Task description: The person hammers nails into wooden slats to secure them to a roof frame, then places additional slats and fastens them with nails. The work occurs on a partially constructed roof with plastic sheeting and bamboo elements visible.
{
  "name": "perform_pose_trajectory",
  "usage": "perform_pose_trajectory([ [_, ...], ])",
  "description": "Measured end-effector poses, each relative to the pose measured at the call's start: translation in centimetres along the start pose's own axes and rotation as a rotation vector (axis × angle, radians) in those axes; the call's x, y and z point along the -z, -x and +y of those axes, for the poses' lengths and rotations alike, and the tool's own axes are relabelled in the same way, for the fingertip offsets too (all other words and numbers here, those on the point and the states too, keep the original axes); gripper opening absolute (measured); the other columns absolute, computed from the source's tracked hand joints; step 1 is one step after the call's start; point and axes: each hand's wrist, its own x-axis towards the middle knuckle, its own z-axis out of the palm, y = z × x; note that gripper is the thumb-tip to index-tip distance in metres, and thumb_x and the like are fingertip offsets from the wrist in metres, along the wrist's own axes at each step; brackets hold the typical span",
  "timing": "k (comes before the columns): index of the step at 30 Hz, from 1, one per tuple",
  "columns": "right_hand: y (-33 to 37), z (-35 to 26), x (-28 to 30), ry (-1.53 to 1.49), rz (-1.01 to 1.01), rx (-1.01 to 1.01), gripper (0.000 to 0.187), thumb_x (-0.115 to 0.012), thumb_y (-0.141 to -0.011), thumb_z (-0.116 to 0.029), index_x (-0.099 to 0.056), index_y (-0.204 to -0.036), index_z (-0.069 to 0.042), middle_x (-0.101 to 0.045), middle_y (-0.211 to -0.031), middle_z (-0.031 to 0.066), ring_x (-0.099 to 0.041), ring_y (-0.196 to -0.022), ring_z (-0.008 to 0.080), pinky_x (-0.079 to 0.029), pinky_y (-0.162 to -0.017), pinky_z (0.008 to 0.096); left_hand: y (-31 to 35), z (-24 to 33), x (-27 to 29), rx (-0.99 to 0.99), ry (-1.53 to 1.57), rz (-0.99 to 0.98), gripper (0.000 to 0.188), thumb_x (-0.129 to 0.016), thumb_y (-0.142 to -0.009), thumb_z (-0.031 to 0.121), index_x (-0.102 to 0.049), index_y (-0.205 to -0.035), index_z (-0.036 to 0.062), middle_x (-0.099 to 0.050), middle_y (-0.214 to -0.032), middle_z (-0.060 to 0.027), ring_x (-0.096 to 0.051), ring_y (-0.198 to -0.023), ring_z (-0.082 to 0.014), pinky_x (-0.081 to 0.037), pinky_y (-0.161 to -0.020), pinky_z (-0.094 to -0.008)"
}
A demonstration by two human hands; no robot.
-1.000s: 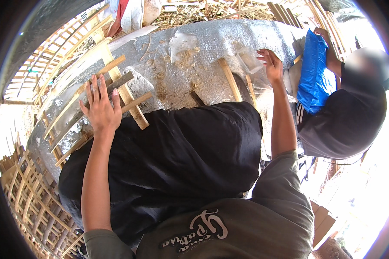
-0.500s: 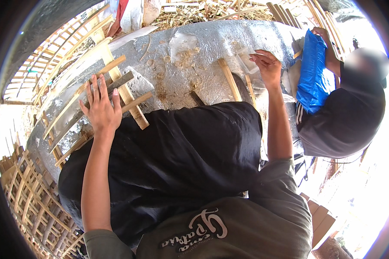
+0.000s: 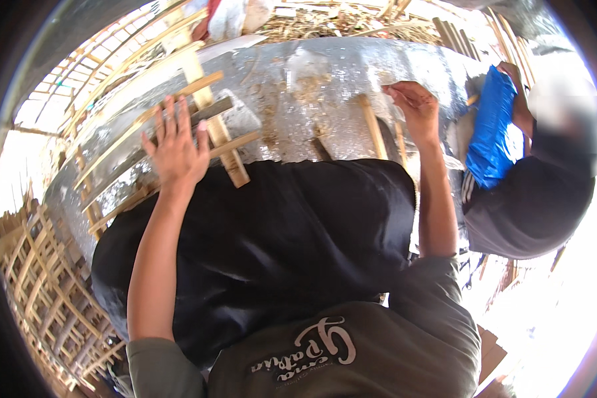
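Note:
My left hand (image 3: 179,152) lies with its fingers spread over a frame of bamboo slats (image 3: 235,167), where several long strips cross a shorter flat piece. The frame leans by my left thigh, and nothing is gripped there. My right hand (image 3: 418,109) is raised over the grey sheet (image 3: 292,99), thumb and fingertips pinched together. Whatever is between those fingertips is too small and washed out to name. Just below and left of it stands a loose wooden stick (image 3: 373,129).
At the right sits another person (image 3: 530,205) in dark clothes, beside a blue plastic bag (image 3: 492,129). Bamboo lattice panels (image 3: 46,278) stand at the left. Wood shavings (image 3: 338,25) lie beyond the sheet's far edge.
The view has shifted, moving the scene slightly rightward. A clear plastic box seen at my right fingertips earlier no longer shows distinctly. My left hand stays on the slats.

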Motion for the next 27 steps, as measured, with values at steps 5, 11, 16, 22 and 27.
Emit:
perform_pose_trajectory([
  [5,-1.2,-4.6,-4.6,0.214,-0.151,0.162,0.013,-0.075,-0.091,-0.007,-0.077,-0.104,-0.009,-0.077,-0.107,0.0017,-0.072,-0.097,0.0135,-0.058,-0.081,0.0294,0.0,0.0,0.4,-0.024,0.111,0.049,0.064,-0.040,-0.104,0.048,-0.035,-0.159,0.0161,-0.025,-0.168,-0.0089,-0.025,-0.154,-0.0344,-0.016,-0.116,-0.0725],
  [11,-2.9,-11.1,-12.6,0.321,-0.375,0.454,0.013,-0.076,-0.089,-0.011,-0.077,-0.102,-0.008,-0.078,-0.102,0.0045,-0.074,-0.090,0.0176,-0.059,-0.079,0.0310,0.1,0.1,0.8,-0.015,0.099,0.012,0.065,-0.037,-0.105,0.050,-0.032,-0.160,0.0147,-0.023,-0.169,-0.0099,-0.024,-0.154,-0.0354,-0.016,-0.117,-0.0719],
  [16,-3.4,-12.4,-20.6,0.284,-0.529,0.465,0.010,-0.075,-0.088,-0.013,-0.078,-0.096,-0.007,-0.078,-0.098,0.0078,-0.075,-0.088,0.0194,-0.060,-0.080,0.0315,0.2,0.0,1.2,-0.007,0.086,-0.006,0.067,-0.036,-0.105,0.052,-0.031,-0.160,0.0145,-0.023,-0.169,-0.0108,-0.024,-0.154,-0.0356,-0.016,-0.117,-0.0722],
  [22,-2.3,-9.5,-28.0,0.183,-0.376,0.354,0.007,-0.073,-0.088,-0.012,-0.078,-0.091,-0.008,-0.078,-0.093,0.0079,-0.076,-0.081,0.0213,-0.060,-0.079,0.0325,-0.1,0.3,1.6,0.025,0.152,-0.064,0.069,-0.035,-0.105,0.053,-0.028,-0.161,0.0150,-0.017,-0.170,-0.0089,-0.017,-0.156,-0.0333,-0.014,-0.118,-0.0720],
  [27,-2.2,-9.4,-28.9,0.291,-0.339,0.220,0.005,-0.075,-0.085,-0.011,-0.078,-0.088,-0.008,-0.077,-0.091,0.0073,-0.074,-0.077,0.0225,-0.059,-0.076,0.0343,0.1,0.1,1.9,0.027,0.189,-0.068,0.070,-0.032,-0.105,0.054,-0.027,-0.162,0.0130,-0.016,-0.171,-0.0095,-0.015,-0.157,-0.0335,-0.012,-0.118,-0.0715],
])
